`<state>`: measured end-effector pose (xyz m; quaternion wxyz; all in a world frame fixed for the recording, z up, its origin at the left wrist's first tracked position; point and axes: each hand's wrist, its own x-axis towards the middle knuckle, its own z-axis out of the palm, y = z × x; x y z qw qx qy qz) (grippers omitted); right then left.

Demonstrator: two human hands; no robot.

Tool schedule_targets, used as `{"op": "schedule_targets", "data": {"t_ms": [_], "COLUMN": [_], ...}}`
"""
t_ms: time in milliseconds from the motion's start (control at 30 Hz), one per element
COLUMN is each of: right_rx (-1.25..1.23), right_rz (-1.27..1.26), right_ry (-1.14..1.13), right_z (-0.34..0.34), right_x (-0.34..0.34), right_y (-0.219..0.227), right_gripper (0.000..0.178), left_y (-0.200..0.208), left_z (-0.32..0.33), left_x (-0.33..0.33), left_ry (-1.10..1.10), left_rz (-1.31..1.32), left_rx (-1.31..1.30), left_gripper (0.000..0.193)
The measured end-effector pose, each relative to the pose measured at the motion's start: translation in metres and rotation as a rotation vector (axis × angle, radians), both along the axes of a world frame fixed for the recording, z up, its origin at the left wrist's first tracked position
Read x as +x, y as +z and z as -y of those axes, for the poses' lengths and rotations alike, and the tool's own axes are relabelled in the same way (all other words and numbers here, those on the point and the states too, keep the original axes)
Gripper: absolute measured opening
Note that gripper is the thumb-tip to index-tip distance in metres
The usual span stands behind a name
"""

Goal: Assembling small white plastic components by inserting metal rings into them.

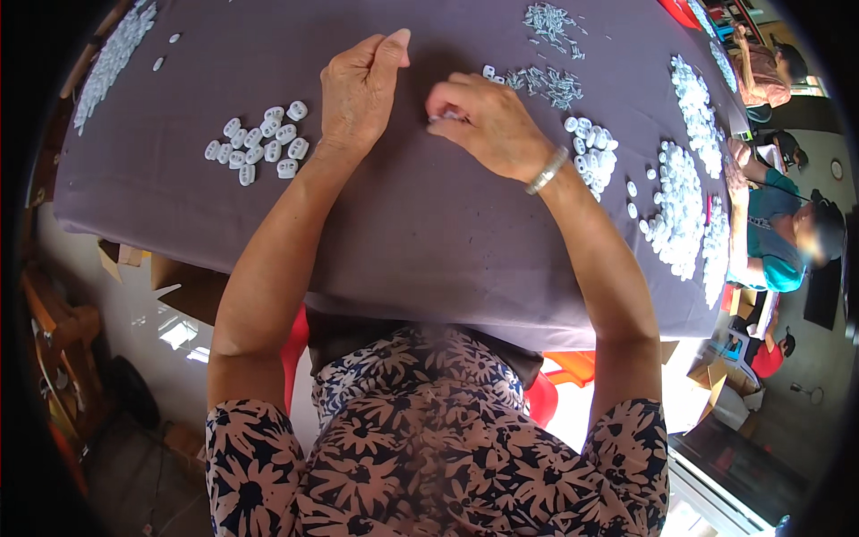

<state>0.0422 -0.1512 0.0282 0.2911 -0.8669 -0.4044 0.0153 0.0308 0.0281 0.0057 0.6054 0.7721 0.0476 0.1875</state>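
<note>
My left hand (360, 89) is closed above the tablecloth, thumb pressed against the curled fingers. What it holds, if anything, is hidden. Just to its right, my right hand (494, 125) curls its fingers around a small whitish piece (450, 115), only partly visible. Left of my left wrist lies a loose group of white oval plastic pieces (253, 143) with two holes each. Past my right hand are small whitish slender parts (550, 85), with another such heap (551, 22) farther off. A pile of white oval pieces (594, 157) sits beside my right wrist.
The dark cloth-covered table (429, 242) spans the view. Larger heaps of white pieces lie at right (677, 210) and far left (114, 63). Several people sit along the right side, one in a teal shirt (780, 228). Cardboard boxes (192, 286) stand below the left table edge.
</note>
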Motion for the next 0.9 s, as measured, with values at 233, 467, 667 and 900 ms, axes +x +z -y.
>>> {"op": "schedule_targets", "data": {"t_ms": [233,467,667,900], "right_rx": [0.308,0.826,1.048,0.897], "right_rz": [-0.277,-0.605,-0.759,-0.559], "right_ry": [-0.265,-0.347,-0.281,-0.285], "right_z": [0.033,0.038,0.029,0.027], "right_x": [-0.003,-0.015,-0.021,-0.020], "right_y": [0.006,0.005,-0.001,-0.007], "right_gripper": [0.005,0.005,0.008,0.007], "left_y": [0.000,0.004,0.006,0.005], "left_z": [0.014,0.024,0.043,0.035], "left_x": [-0.003,-0.017,-0.022,-0.023], "left_ry": [-0.145,-0.464,-0.563,-0.538], "left_rz": [0.090,0.126,0.167,0.115], "left_rx": [0.056,-0.120,-0.305,-0.244], "left_gripper": [0.020,0.024,0.036,0.034]}}
